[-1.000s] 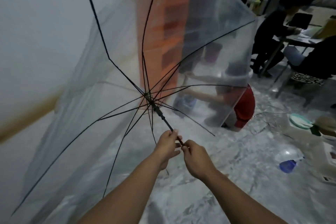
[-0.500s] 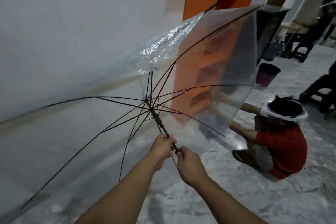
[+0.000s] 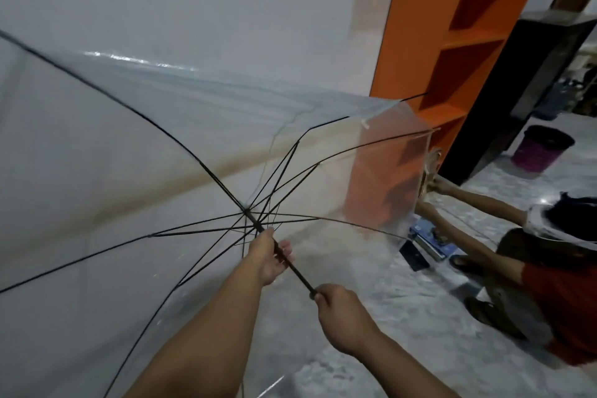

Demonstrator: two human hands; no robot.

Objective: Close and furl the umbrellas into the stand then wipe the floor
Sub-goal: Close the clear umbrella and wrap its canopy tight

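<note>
A clear plastic umbrella [image 3: 135, 145] with black ribs is spread open in front of me, its canopy towards the white wall. Its thin black shaft [image 3: 292, 266] runs down to the right. My left hand [image 3: 269, 257] is round the shaft just below the rib hub, fingers loosely curled about it. My right hand [image 3: 336, 307] grips the lower end of the shaft, the handle hidden in my fist. No umbrella stand shows in view.
A person in a red top [image 3: 555, 287] crouches at right, arms reaching to the orange shelf unit [image 3: 452, 52]. Books and a dark flat object [image 3: 429, 242] lie on the marble floor. A purple bin [image 3: 542, 147] stands beyond a black cabinet [image 3: 529, 81].
My hands have moved apart along the shaft: the left slid up towards the hub, the right stayed at the bottom. The canopy swung left and the view turned right.
</note>
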